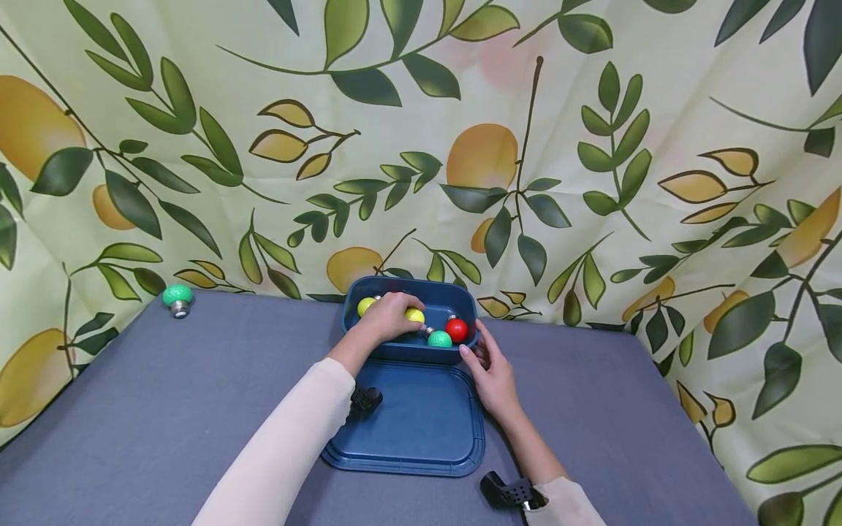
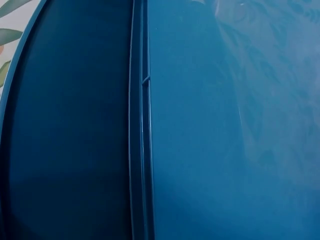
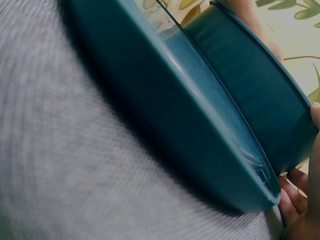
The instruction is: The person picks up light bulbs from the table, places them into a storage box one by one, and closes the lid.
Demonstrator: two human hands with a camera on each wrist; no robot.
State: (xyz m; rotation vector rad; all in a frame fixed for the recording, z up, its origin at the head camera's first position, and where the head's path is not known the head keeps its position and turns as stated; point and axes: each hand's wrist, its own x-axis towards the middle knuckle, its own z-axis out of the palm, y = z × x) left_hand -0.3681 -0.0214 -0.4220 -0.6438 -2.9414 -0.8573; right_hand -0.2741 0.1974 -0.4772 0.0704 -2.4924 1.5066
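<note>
A dark blue box (image 1: 411,353) holds several small light bulbs with silvery bases. My left hand (image 1: 388,315) reaches over its left side, and its fingertips pinch a yellow light bulb (image 1: 414,315) inside. Left of that hand lies a second yellow bulb (image 1: 365,306), partly hidden by it. A green bulb (image 1: 439,339) and a red bulb (image 1: 457,329) sit toward the box's right end. My right hand (image 1: 495,376) grips the front right corner, thumb near the rim; in the right wrist view its fingers touch the box's outer wall (image 3: 260,85). The left wrist view shows no hand.
A blue lid (image 1: 408,420) lies on the grey-covered table (image 1: 217,394) just in front of the box. Another green bulb (image 1: 177,295) stands at the table's far left corner. Behind the table hangs a leaf-and-fruit patterned cloth (image 1: 408,146).
</note>
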